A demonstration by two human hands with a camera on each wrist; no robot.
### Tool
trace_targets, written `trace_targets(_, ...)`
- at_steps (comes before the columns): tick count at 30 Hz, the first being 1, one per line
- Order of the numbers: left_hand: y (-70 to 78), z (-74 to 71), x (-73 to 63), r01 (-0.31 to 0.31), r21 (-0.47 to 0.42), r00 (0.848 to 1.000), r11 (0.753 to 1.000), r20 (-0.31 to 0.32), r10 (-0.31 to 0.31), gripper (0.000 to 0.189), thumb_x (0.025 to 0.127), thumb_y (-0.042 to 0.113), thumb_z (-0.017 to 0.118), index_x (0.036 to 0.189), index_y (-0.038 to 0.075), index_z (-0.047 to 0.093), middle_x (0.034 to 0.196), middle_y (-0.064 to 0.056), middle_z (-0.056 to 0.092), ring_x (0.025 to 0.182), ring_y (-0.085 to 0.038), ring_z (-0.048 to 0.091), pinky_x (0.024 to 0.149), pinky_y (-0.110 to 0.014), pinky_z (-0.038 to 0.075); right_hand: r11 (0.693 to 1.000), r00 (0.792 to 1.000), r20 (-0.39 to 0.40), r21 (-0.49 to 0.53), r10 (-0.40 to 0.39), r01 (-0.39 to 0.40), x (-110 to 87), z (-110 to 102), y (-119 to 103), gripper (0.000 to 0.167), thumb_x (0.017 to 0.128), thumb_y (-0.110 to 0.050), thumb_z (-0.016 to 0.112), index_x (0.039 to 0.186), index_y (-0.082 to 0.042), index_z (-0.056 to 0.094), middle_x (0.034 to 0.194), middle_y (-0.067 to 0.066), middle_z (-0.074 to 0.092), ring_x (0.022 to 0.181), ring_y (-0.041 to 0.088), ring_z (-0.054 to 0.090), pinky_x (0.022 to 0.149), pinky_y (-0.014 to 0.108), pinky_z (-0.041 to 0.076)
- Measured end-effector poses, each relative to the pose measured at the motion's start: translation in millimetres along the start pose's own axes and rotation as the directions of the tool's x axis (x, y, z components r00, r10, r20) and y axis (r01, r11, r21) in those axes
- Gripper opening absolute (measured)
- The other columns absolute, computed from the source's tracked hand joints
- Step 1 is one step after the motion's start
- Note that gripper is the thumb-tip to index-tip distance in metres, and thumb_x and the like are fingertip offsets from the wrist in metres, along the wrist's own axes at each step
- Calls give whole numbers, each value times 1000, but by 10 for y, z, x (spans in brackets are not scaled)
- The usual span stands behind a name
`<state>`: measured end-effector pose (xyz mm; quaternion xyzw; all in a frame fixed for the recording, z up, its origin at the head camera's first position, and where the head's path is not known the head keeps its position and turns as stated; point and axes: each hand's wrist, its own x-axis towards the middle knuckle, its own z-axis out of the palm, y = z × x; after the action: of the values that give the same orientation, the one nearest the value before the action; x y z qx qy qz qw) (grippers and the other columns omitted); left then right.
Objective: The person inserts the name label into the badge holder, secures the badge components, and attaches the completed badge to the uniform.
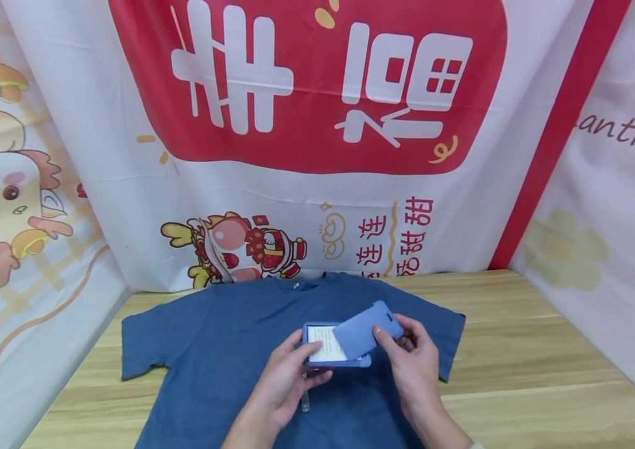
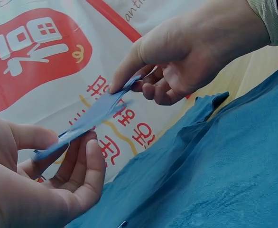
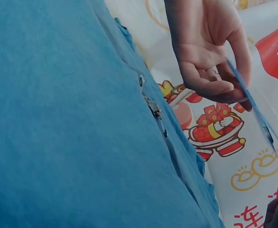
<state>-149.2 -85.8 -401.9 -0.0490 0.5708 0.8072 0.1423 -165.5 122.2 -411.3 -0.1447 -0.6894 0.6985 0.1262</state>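
My left hand [image 1: 283, 383] grips a blue card holder [image 1: 363, 362] by its left end, thumb on top and fingers beneath. Inside the holder's frame lies a white card [image 1: 325, 345] with lines of small print. A flat blue cover [image 1: 361, 330] with a small slot is tilted over the holder's right part and hides some of the card. My right hand [image 1: 415, 365] pinches that cover at its right end. In the left wrist view, the cover [image 2: 98, 109] slants between both hands. A metal clip [image 3: 153, 108] rests on the blue T-shirt [image 3: 72, 118], below the hands.
The T-shirt is spread over a wooden table [image 1: 547, 374], sleeves out to both sides and collar toward the back. Printed cloth [image 1: 317, 187] with red and white patterns hangs behind the table, and more cloth stands along both sides.
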Motion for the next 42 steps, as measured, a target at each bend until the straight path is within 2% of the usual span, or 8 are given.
trace_targets(2,1,-4,6,2,-8,1000,1000,-7,-2,58,111,17,59,163,0,37,132,-13,72,100,-16,72,86,-36,64,1000,1000,-3,5,13,-13,8,-12,-9,47,94,-19,86,135,-8,66,112,6,61,85,14,60,69,19,53)
trace_targets(5,-2,-8,7,-7,-9,1000,1000,-15,7,59,110,15,60,163,-1,37,139,-19,68,104,-16,72,88,-36,65,997,999,8,61,39,-40,35,-42,-22,41,95,-16,84,129,-5,63,98,2,64,69,12,63,62,23,56)
trace_targets(10,-14,-22,-5,-55,-5,998,998,-25,55,58,109,12,62,160,-4,40,131,-15,72,105,-15,73,88,-33,65,985,997,28,150,77,-80,91,-99,-34,39,96,-7,80,126,-2,55,87,-2,70,63,11,70,62,26,62)
trace_targets(14,-5,-30,-8,-72,-8,997,997,-37,72,57,108,12,62,159,-5,41,129,-13,74,105,-14,73,87,-32,64,981,995,32,170,92,-96,117,-132,-43,39,97,-7,79,125,-3,53,86,-2,70,64,11,72,64,27,64)
trace_targets(22,35,-43,-16,-49,-5,997,999,-59,49,58,108,13,64,159,-4,42,139,-19,70,106,-16,73,88,-33,65,980,994,52,167,101,-109,135,-169,-47,40,96,-6,79,125,-4,51,83,-4,68,61,10,71,61,25,63)
trace_targets(34,64,-50,-20,-41,-15,996,999,-82,40,57,107,13,67,157,-4,45,129,-13,76,99,-15,74,84,-31,65,967,987,86,208,132,-148,125,-196,-91,34,96,-4,76,118,-7,49,77,-6,66,59,8,69,59,23,61)
trace_targets(42,86,-57,-36,-41,-11,996,999,-82,40,57,107,13,67,157,-3,46,128,-13,76,98,-14,75,82,-30,65,959,981,124,226,146,-172,118,-185,-102,34,98,-5,76,118,-8,49,81,-5,67,62,8,71,61,23,62)
